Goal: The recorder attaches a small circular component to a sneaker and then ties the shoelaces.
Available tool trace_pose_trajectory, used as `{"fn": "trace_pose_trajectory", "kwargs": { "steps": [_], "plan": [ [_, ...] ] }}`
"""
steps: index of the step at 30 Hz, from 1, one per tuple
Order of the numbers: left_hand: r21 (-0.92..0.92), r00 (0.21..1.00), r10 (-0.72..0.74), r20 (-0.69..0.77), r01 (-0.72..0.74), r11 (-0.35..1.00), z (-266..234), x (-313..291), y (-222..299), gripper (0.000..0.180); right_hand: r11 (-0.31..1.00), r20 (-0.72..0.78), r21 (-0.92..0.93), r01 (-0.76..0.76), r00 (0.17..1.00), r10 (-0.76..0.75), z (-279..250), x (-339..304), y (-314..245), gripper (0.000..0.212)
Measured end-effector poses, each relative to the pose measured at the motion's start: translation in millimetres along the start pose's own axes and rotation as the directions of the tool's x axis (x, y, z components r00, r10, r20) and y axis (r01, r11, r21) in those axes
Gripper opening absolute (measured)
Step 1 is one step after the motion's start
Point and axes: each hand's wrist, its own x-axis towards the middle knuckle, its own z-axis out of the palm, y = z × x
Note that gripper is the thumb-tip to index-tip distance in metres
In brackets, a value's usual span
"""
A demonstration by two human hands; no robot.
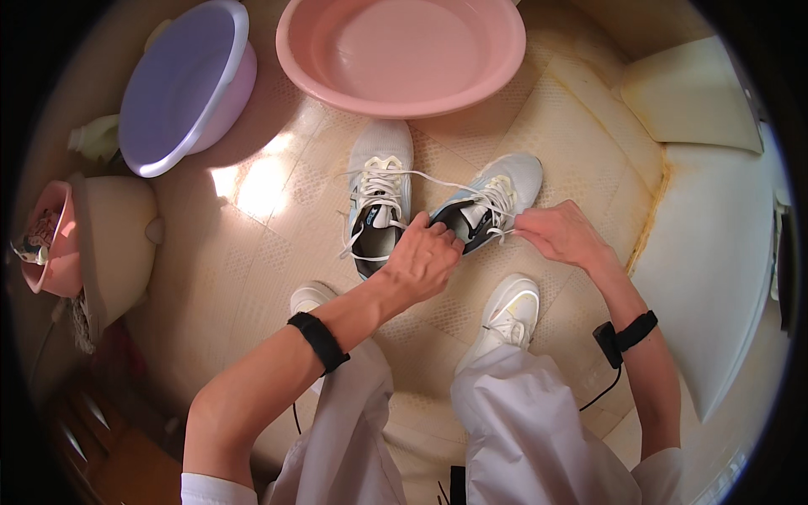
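Observation:
A pair of pale grey sneakers stands on the floor with toes pointing away from me. The left sneaker (380, 143) sits straight, its white laces loose over the tongue. Beside it, the right sneaker (520, 175) is turned outward to the right. My left hand (427, 257) is closed on the heel collar of the right sneaker; its fingertips are partly hidden. At that shoe's right side, my right hand (562, 233) pinches a white shoelace (507, 231). Another stretch of lace spans the gap between the two shoes.
A large pink basin (400, 105) lies just beyond the shoes. At the far left a purple basin (227, 88) leans tilted, above a beige bucket (126, 240) and a small pink container (63, 261). A white panel (711, 244) borders the right. My white shoes (512, 307) stand close behind.

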Motion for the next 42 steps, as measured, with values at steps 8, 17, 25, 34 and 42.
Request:
{"fn": "trace_pose_trajectory", "kwargs": {
  "steps": [8,17,25,34,42],
  "plan": [
    [0.01,1.0,0.008,0.018,-0.009,1.0,2.7,-0.1,-0.6,0.022,0.994,0.032,-0.106,-0.005,0.999,0.008,-13.7,18.1,-7.8,0.019],
    [0.01,0.995,0.02,-0.095,-0.019,1.0,20.9,1.7,-2.6,0.023,0.987,0.108,-0.15,0.053,0.993,-0.037,7.7,36.4,-25.0,0.022],
    [0.15,0.997,-0.039,-0.072,0.05,0.988,24.9,4.2,11.6,0.025,1.0,0.014,-0.027,0.004,1.0,-0.004,22.0,26.2,-14.5,0.019],
    [0.114,0.991,-0.05,-0.127,0.065,0.991,18.1,2.6,15.8,0.03,0.997,-0.096,0.032,-0.065,0.993,0.068,28.4,14.3,-13.6,0.019],
    [0.066,0.993,-0.114,0.043,0.111,0.992,8.4,6.6,17.9,0.025,0.995,0.008,0.051,-0.084,0.996,0.084,4.2,11.4,-8.1,0.011]
  ]
}}
